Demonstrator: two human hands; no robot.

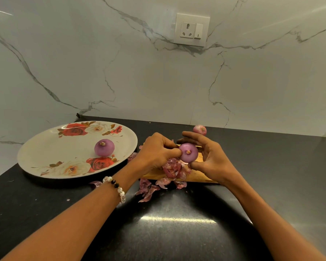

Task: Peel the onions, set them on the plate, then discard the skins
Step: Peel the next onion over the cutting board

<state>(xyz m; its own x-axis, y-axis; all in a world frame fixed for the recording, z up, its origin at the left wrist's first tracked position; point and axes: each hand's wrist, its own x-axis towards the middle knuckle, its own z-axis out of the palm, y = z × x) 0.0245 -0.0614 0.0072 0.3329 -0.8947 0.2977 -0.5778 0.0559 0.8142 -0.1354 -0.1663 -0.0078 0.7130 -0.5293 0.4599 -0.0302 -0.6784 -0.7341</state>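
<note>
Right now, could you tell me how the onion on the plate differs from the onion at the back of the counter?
The onion on the plate looks peeled, smooth and glossy purple; the onion at the back of the counter looks unpeeled, with paler, streaked skin. The first rests on the floral plate; the second lies on the dark counter near the wall, partly hidden behind the right hand. Both are small, round red onions, untouched by either hand.

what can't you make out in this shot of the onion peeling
- Head view: the far side of the held onion is hidden by the left hand and right hand, so leftover skin there cannot be judged.
- The wooden cutting board is mostly covered by hands and onion skins.
- The back onion is partly hidden behind the right fingers.
</note>
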